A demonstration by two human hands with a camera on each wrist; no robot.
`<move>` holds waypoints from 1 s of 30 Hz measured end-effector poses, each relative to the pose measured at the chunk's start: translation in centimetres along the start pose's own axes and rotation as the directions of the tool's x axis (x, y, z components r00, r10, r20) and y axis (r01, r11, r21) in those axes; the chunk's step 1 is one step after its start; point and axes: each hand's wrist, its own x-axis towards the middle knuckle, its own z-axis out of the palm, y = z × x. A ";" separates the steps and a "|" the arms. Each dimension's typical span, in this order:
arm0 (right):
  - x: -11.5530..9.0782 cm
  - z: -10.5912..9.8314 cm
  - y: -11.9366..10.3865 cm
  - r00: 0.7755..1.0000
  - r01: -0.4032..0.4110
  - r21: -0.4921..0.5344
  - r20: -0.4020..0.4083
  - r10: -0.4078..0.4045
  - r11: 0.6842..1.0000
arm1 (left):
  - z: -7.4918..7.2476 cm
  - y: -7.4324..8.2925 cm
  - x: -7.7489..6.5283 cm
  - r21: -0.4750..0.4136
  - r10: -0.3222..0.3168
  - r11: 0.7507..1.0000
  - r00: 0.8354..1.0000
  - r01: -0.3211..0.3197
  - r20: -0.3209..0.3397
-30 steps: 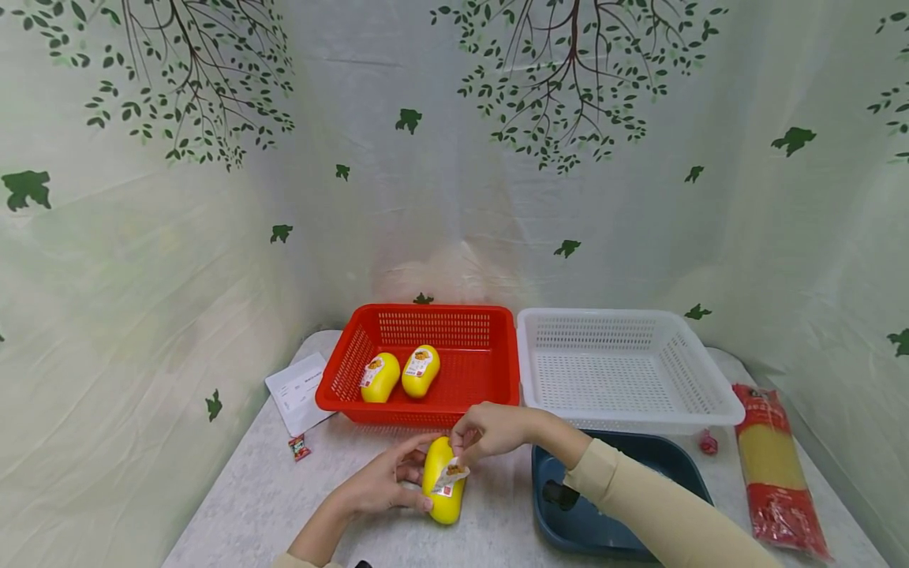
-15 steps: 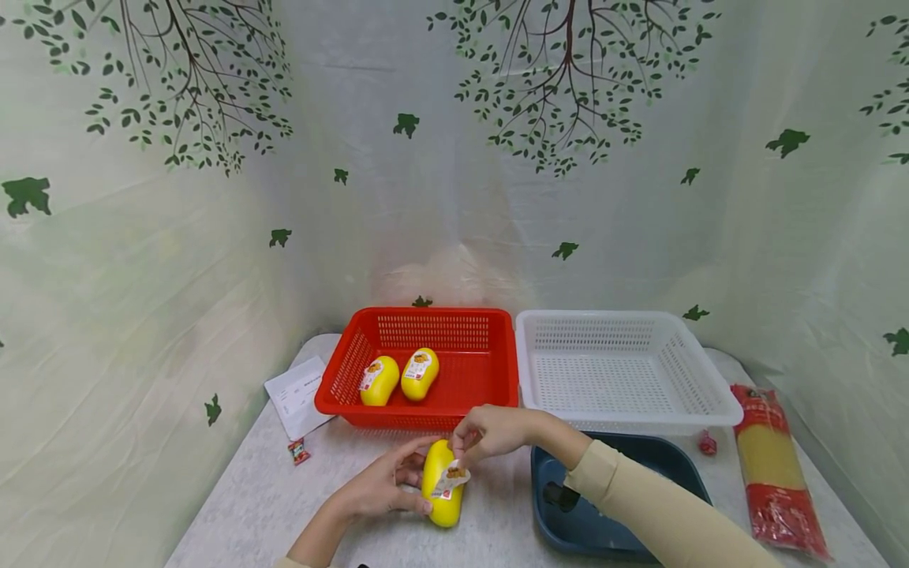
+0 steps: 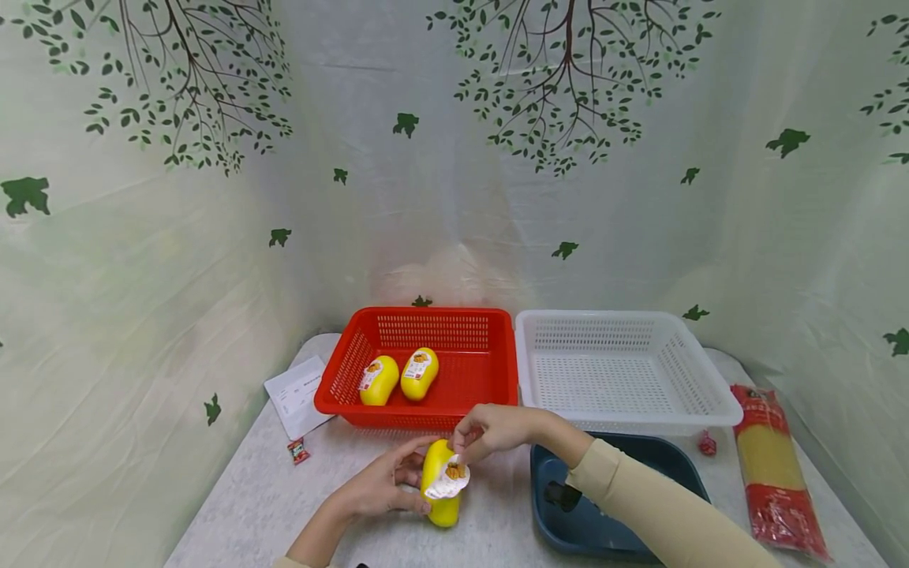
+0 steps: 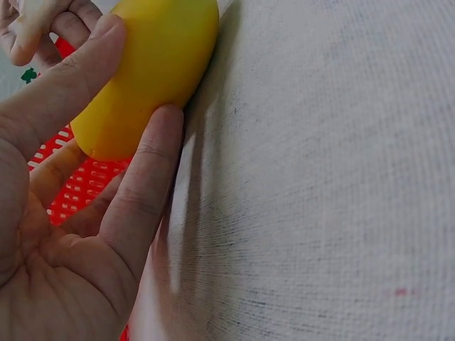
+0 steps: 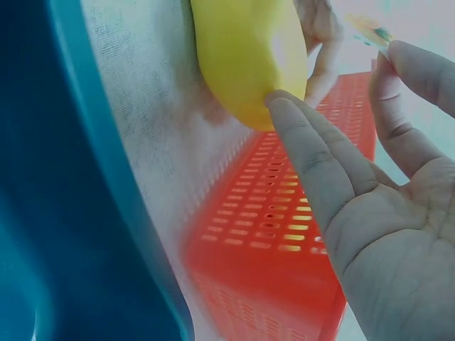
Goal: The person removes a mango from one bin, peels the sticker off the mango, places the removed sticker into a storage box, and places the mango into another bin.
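A smooth yellow mango-shaped fruit (image 3: 443, 517) lies lengthwise on the table in front of the red basket. My left hand (image 3: 375, 483) holds its left side; in the left wrist view the thumb lies over the fruit (image 4: 160, 64) and fingers touch below. My right hand (image 3: 491, 431) pinches one edge of a white sticker (image 3: 449, 480) with an orange picture. The sticker hangs over the fruit's upper face, so I cannot tell whether any of it still clings. In the right wrist view, thumb and forefinger pinch the sticker (image 5: 368, 28) while other fingertips touch the fruit.
Two labelled yellow fruits (image 3: 419, 374) sit in the red basket (image 3: 469, 410). Beside it stands a white basket (image 3: 632, 418). A dark blue tray (image 3: 543, 521) lies under my right forearm. Red-and-yellow package (image 3: 777, 473), paper (image 3: 297, 394) and small candies (image 3: 298, 451) lie around.
The sticker has lifted further: its lower part, earlier flat on the fruit, now curls up and shows its printed face. Both hands stay nearly in place.
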 end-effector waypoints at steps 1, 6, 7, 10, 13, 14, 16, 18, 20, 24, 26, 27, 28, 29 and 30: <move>0.0 0.0 0.0 1.000 -0.003 0.008 0.000 0.003 1.000 | 0.0 0.0 0.0 -0.001 0.001 1.000 1.000 -0.001 0.002; 0.1 0.0 0.0 1.000 -0.010 -0.001 -0.012 0.010 1.000 | 0.0 0.1 0.0 0.003 0.004 1.000 1.000 -0.004 0.005; 0.1 0.0 0.0 1.000 -0.010 -0.004 -0.013 0.010 1.000 | 0.0 0.1 -0.1 0.004 0.004 1.000 1.000 -0.004 0.005; 0.0 0.0 0.0 1.000 -0.013 -0.006 -0.008 0.013 1.000 | 0.0 0.1 -0.1 0.003 0.003 1.000 1.000 -0.003 0.007; -0.1 -0.1 -0.1 1.000 -0.013 -0.005 0.002 0.013 1.000 | -0.1 0.0 -0.1 0.002 0.004 1.000 1.000 -0.004 0.009; -0.2 -0.1 -0.2 1.000 -0.014 -0.003 0.007 0.014 1.000 | -0.1 0.0 -0.1 0.003 0.005 1.000 1.000 -0.006 0.010; -0.3 -0.2 -0.3 1.000 -0.013 -0.002 0.016 0.013 1.000 | -0.1 0.0 -0.1 0.003 0.005 1.000 1.000 -0.005 0.012; -0.3 -0.2 -0.4 1.000 -0.008 0.005 0.028 0.007 1.000 | -0.1 -0.1 -0.1 0.006 0.003 1.000 1.000 -0.003 0.011; -0.3 -0.3 -0.5 0.999 -0.002 0.015 0.037 0.001 1.000 | -0.1 -0.1 -0.1 0.009 0.003 1.000 1.000 -0.003 0.011; -0.4 -0.3 -0.6 0.998 0.015 0.032 0.054 -0.017 0.999 | -0.1 0.0 -0.1 0.016 0.002 1.000 1.000 -0.002 0.006; -0.6 -0.3 -0.8 0.997 0.023 0.045 0.066 -0.026 0.999 | -0.1 0.0 -0.1 0.016 0.000 1.000 1.000 0.000 0.003; -0.7 -0.4 -0.9 0.997 0.028 0.047 0.072 -0.031 0.998 | -0.1 0.0 -0.1 0.015 -0.002 1.000 1.000 0.002 0.002; -0.9 -0.5 -1.0 0.996 0.034 0.050 0.076 -0.038 0.998 | 0.0 0.1 -0.1 0.015 -0.005 1.000 1.000 0.005 0.001; -1.0 -0.5 -1.1 0.996 0.041 0.049 0.080 -0.045 0.998 | 0.0 0.1 -0.1 0.014 -0.006 1.000 1.000 0.006 0.000; -1.2 -0.6 -1.2 0.995 0.047 0.046 0.082 -0.051 0.998 | 0.0 0.1 -0.1 0.012 -0.006 1.000 1.000 0.006 0.000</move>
